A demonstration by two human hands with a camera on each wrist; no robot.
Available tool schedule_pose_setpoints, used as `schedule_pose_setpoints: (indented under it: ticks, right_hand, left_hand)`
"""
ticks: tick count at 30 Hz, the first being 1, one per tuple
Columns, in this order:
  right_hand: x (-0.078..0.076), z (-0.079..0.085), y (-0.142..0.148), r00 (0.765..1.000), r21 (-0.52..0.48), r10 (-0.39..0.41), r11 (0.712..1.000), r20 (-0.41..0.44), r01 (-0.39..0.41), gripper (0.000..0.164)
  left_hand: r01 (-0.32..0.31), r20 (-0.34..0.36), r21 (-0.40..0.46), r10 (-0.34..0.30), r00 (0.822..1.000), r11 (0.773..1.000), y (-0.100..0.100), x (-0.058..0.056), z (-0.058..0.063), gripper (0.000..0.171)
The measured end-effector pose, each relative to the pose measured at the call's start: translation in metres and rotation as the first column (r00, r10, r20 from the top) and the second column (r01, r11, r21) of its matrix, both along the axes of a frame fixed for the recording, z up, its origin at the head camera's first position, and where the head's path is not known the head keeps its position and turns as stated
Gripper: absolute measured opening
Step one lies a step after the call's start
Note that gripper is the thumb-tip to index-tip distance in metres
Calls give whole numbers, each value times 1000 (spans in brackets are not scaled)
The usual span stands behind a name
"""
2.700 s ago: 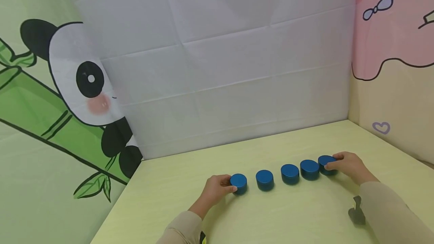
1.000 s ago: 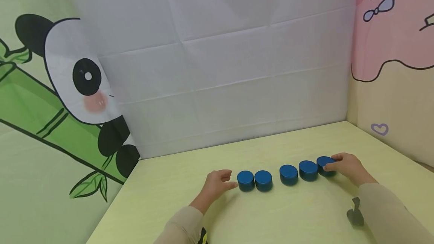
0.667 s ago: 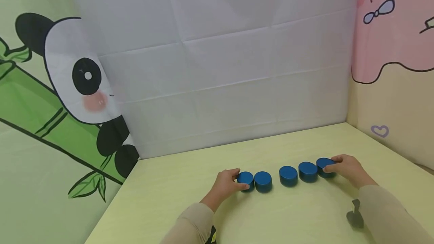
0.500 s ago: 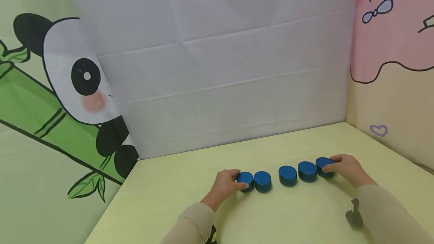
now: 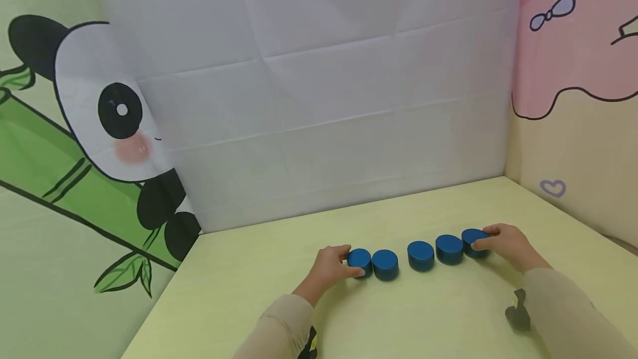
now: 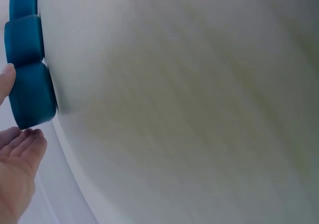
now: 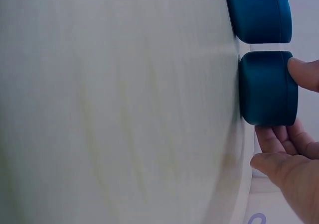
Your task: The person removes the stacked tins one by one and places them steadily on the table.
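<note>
Several blue round tins stand in a row on the pale yellow table. My left hand (image 5: 329,267) has its thumb and fingers about the leftmost tin (image 5: 360,262), the thumb on its near side. In the left wrist view the thumb rests against that tin (image 6: 32,97), which sits against its neighbour (image 6: 25,40). At the other end, my right hand (image 5: 510,245) holds the rightmost tin (image 5: 472,241) between thumb and fingers. The right wrist view has the thumb on this tin's (image 7: 266,87) top edge, with a narrow gap to the adjacent tin (image 7: 261,12).
A wider gap separates the left pair from the middle tin (image 5: 421,255); another tin (image 5: 449,248) stands between that one and the rightmost. Behind the table (image 5: 408,314) hangs a white cloth (image 5: 324,98). Printed cloths with a panda (image 5: 89,87) and a pink figure (image 5: 573,60) flank it.
The leftmost tin has moved right, up to its neighbour. My left hand let go of it, then closed about it again. My right hand keeps its hold on the rightmost tin.
</note>
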State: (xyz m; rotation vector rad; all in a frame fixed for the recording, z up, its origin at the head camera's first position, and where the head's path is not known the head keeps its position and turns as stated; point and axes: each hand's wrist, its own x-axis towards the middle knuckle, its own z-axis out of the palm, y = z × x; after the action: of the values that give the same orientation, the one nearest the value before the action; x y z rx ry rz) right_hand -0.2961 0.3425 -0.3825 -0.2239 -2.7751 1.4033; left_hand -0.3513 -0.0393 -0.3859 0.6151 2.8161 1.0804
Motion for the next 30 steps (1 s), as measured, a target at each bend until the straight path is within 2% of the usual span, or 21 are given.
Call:
schedule_pose_setpoints:
  ticks: [5, 12, 22, 30]
  right_hand:
    - [-1, -4, -2, 1000, -1, -4, 1000, 2, 4, 78]
    - [1, -1, -5, 1000, 0, -1, 1000, 10, 1, 80]
    - [2, 4, 3, 1000, 8, 0, 1000, 28, 0, 79]
    - [3, 0, 3, 1000, 3, -3, 1000, 19, 3, 77]
  left_hand:
    - [-8, -50, -49, 6, 999, 999, 6, 1, -1, 66]
    - [-50, -25, -38, 49, 998, 998, 1, 3, 1, 65]
    - [-26, -28, -50, 25, 999, 998, -9, 9, 5, 63]
    - [-22, -6, -52, 22, 1000, 998, -9, 8, -2, 63]
